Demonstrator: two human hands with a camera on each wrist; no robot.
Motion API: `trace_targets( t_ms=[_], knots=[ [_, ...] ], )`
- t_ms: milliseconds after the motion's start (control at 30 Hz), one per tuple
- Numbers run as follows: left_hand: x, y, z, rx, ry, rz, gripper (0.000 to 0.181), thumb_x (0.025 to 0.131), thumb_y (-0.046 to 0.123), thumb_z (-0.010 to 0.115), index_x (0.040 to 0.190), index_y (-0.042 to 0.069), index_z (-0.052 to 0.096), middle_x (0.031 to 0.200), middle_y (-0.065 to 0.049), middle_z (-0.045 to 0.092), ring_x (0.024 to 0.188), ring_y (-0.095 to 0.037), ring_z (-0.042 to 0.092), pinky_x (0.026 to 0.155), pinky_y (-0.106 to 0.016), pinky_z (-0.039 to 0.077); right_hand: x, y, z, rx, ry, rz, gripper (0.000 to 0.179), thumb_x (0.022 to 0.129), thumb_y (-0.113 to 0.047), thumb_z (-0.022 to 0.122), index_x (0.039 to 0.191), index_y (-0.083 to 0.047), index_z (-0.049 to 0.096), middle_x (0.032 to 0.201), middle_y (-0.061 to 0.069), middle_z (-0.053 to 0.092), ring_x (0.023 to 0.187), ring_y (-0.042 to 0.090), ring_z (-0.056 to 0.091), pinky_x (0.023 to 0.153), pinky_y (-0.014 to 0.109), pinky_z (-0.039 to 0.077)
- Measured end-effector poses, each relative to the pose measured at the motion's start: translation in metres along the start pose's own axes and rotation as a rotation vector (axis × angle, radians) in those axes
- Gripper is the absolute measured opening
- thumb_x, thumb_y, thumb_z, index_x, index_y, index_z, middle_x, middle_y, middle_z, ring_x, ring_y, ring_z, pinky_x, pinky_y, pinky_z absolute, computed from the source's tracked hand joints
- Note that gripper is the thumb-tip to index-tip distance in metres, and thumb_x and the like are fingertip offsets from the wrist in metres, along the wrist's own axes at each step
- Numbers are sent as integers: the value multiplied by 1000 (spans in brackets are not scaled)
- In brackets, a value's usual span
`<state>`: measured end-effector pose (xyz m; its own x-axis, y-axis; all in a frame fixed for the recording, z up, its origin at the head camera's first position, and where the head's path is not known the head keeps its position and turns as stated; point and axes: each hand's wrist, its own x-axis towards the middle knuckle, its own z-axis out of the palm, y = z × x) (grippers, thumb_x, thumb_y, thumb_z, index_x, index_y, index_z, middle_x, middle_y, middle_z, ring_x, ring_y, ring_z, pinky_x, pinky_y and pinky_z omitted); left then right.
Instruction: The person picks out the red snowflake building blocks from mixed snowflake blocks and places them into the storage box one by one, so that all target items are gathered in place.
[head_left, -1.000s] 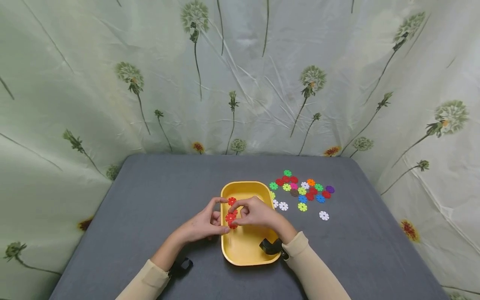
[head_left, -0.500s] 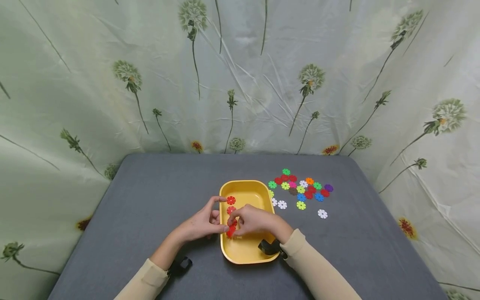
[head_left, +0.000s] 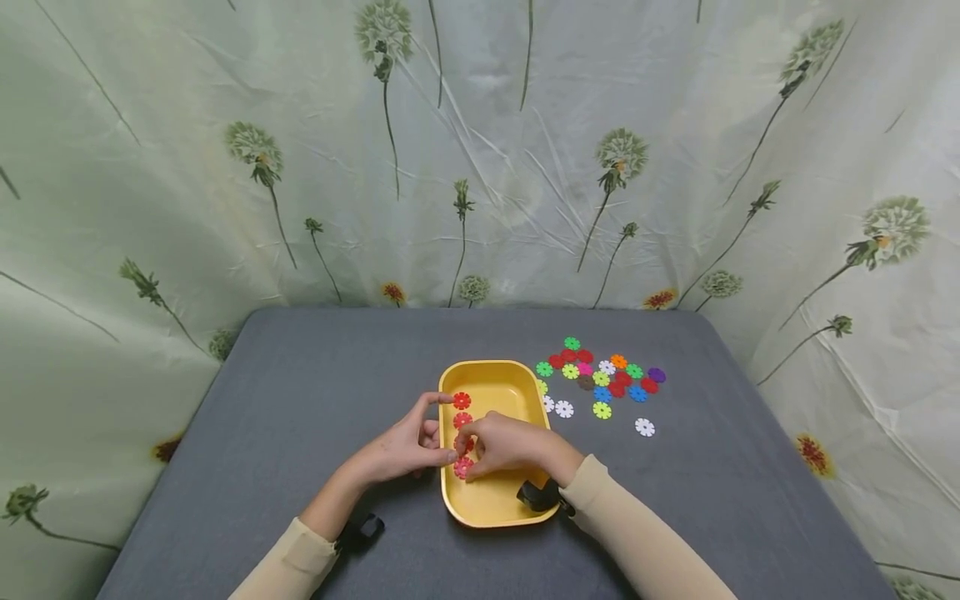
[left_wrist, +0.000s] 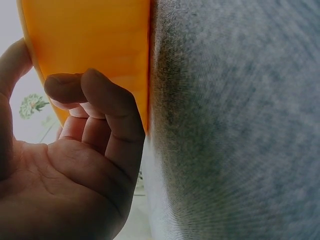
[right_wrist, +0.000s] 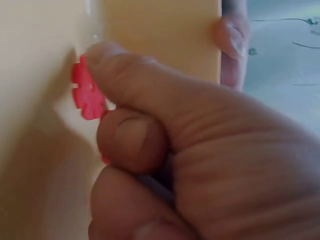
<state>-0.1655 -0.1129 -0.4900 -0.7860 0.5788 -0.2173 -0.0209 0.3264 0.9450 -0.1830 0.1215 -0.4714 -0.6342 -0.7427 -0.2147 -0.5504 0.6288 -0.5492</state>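
A yellow tray (head_left: 495, 512) stands on the table, with red snowflake discs (head_left: 462, 401) in a row along its left inner side. My left hand (head_left: 405, 442) holds the tray's left side; its index finger and thumb reach the rim, and the other fingers curl by the outer wall in the left wrist view. My right hand (head_left: 510, 446) is inside the tray, thumb and index finger at the edges of the nearest red disc (right_wrist: 89, 92), which lies against the tray floor. Another red disc is partly hidden behind the index finger.
Loose snowflake discs (head_left: 602, 394) in many colours lie on the grey table (head_left: 337, 358) to the right of the tray. One white disc (head_left: 645, 427) lies apart from them. A floral curtain (head_left: 510, 167) hangs behind the table.
My right hand has moved toward the near end of the tray, bringing a red disc to the near end of the row. My left hand stays at the tray's left side.
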Motion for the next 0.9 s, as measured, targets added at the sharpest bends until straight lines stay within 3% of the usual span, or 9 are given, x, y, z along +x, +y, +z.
trace_targets(
  t_ms=[167,300,433,567,700,900],
  knots=[
    [-1,0,1,8,-6,5,87,95,26,79,158,16,20,87,-2,62,62,-13,53,57,-29,47,-4,1,-7,149,75,-11,23,89,-25,87,105,-14,74,58,-12,47,51,2,41,53,18,32],
    [0,1,1,5,-3,-3,86,95,27,80,157,18,21,89,-3,66,62,-15,54,58,-29,47,-12,6,-22,365,154,-13,29,92,-20,84,113,-4,71,56,-9,43,49,4,36,52,20,31],
    [0,1,2,0,3,-17,84,95,25,79,156,20,22,94,-4,70,64,-16,56,59,-29,48,-29,16,-39,575,246,18,35,95,-17,80,121,2,65,56,-7,43,47,7,33,50,23,32],
    [1,0,2,2,7,-14,86,94,24,80,157,18,22,93,-4,68,64,-17,55,60,-29,48,-53,28,-53,705,360,10,32,97,-11,77,123,0,61,56,-5,43,44,9,31,47,24,32],
    [1,-1,1,8,8,-11,88,93,26,81,157,18,22,91,-4,66,65,-17,55,60,-29,49,-81,45,-61,742,485,6,28,99,-9,73,123,-5,61,57,-6,43,43,11,30,45,24,31],
    [1,-1,2,9,9,-7,87,92,27,81,157,19,23,90,-4,65,66,-16,56,60,-29,49,-121,80,-67,726,673,84,29,100,-6,72,123,-20,61,57,-9,43,43,10,28,42,27,28]
  ],
)
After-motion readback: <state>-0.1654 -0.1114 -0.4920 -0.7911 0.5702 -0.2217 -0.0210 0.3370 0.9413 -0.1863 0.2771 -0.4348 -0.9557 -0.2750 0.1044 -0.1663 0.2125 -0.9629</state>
